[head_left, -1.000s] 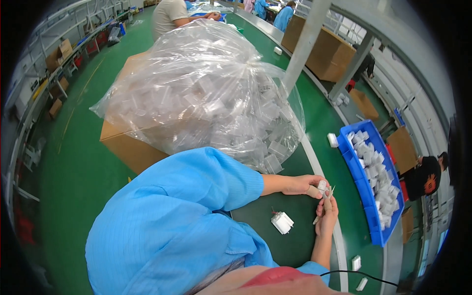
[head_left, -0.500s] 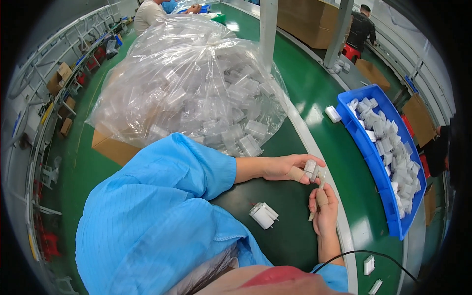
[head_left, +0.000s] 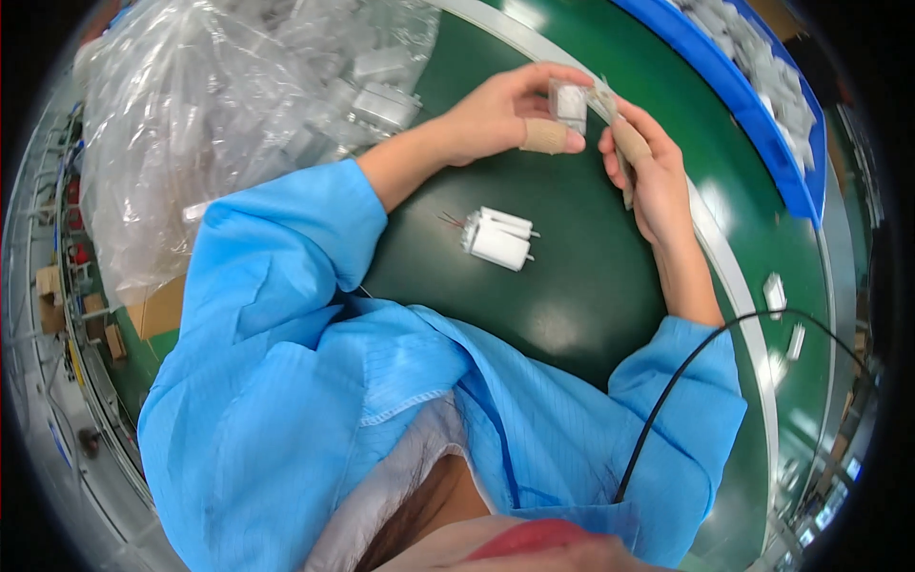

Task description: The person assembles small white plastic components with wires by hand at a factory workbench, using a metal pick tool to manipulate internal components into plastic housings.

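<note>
Left hand pinches small white part; right hand at 3 o'clock grips clear wrapper; taped thumb may slip, dropping part.

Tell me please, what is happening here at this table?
A person in a blue coat works at a dark green table. The left hand holds a small white part between its fingers, and the right hand pinches a thin clear wrapper beside it. Two more white parts lie on the table below. A big clear bag sits on the left, a blue tray on the right.
</note>
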`<control>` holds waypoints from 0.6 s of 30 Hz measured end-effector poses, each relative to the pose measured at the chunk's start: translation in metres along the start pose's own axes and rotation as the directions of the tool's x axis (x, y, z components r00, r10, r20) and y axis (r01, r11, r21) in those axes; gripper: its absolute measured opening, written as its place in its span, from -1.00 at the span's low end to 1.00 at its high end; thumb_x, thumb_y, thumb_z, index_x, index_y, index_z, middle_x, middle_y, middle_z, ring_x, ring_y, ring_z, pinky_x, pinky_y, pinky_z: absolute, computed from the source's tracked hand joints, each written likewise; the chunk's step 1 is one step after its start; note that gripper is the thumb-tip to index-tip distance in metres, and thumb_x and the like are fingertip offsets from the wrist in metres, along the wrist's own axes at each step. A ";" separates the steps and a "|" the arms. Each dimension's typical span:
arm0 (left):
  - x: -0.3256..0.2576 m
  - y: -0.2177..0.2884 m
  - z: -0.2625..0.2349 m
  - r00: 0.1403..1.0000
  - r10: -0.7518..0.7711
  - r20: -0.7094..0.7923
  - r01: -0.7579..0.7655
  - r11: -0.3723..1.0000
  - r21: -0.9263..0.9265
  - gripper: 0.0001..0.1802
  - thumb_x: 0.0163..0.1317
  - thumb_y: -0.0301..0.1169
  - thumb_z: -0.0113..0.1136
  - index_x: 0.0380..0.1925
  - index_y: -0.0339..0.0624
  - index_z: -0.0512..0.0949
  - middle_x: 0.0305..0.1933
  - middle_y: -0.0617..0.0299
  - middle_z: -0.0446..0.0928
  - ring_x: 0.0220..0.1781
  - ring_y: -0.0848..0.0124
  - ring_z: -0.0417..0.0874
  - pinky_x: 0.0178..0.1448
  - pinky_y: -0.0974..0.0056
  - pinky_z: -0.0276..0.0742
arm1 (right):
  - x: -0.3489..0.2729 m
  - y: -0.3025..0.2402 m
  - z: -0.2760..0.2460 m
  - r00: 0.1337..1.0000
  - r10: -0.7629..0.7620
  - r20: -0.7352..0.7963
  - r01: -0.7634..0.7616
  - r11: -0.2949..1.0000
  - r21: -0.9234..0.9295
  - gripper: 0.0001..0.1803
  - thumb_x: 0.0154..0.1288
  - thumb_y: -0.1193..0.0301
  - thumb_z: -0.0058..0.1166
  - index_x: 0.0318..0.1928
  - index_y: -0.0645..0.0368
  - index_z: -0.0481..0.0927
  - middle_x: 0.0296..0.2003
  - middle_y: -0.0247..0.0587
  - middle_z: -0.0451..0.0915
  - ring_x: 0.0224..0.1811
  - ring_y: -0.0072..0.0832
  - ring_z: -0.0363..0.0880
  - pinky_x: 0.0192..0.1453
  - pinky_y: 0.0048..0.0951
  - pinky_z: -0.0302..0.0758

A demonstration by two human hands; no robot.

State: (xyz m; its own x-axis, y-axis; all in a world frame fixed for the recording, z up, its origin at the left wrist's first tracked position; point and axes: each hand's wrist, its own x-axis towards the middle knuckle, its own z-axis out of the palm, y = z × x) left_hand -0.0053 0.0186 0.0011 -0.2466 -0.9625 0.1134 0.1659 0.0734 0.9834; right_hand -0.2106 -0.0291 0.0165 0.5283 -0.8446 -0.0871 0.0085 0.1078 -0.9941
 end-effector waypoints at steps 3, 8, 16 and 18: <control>-0.001 0.004 0.004 1.000 -0.004 -0.021 0.006 0.993 0.121 -0.28 0.03 -0.52 0.40 0.25 -0.10 0.36 0.11 0.18 0.48 0.12 0.39 0.51 0.22 0.29 0.42 | -0.003 0.005 -0.005 1.000 0.008 0.012 -0.008 1.000 -0.002 -0.65 0.39 0.41 -0.02 0.13 0.28 0.47 -0.41 -0.39 0.53 -0.52 -0.75 0.37 -0.51 -0.70 0.26; -0.001 0.003 0.010 0.999 0.000 -0.039 0.011 0.961 0.275 -0.31 0.00 -0.50 0.44 0.20 -0.11 0.43 0.11 0.18 0.49 0.12 0.39 0.52 0.25 0.28 0.42 | -0.006 0.008 -0.011 1.000 0.013 0.020 -0.014 1.000 0.014 -0.68 0.37 0.40 0.02 0.07 0.28 0.50 -0.43 -0.38 0.56 -0.55 -0.77 0.37 -0.53 -0.71 0.25; -0.002 0.000 0.009 0.995 0.054 -0.082 -0.027 0.954 0.298 -0.32 -0.10 -0.34 0.54 0.12 -0.08 0.53 -0.08 0.18 0.60 -0.08 0.46 0.61 0.05 0.35 0.51 | -0.010 -0.006 -0.016 0.981 -0.177 0.081 0.191 0.954 -0.229 -0.79 0.33 0.36 0.12 -0.07 0.13 0.64 -0.49 -0.44 0.57 -0.53 -0.78 0.38 -0.47 -0.70 0.30; -0.002 0.000 0.009 0.995 0.029 -0.090 -0.004 0.964 0.267 -0.31 -0.09 -0.36 0.53 0.13 -0.09 0.52 -0.07 0.18 0.59 -0.09 0.46 0.61 0.05 0.35 0.51 | -0.011 -0.004 -0.013 0.978 -0.191 0.087 0.207 0.947 -0.244 -0.80 0.33 0.36 0.12 -0.08 0.13 0.65 -0.49 -0.45 0.57 -0.51 -0.77 0.39 -0.45 -0.69 0.32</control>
State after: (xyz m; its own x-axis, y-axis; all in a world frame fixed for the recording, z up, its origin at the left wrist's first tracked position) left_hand -0.0139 0.0229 0.0022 -0.1544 -0.9796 0.1285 -0.0937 0.1440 0.9851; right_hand -0.2280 -0.0269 0.0211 0.5891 -0.8005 0.1104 -0.0901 -0.2008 -0.9755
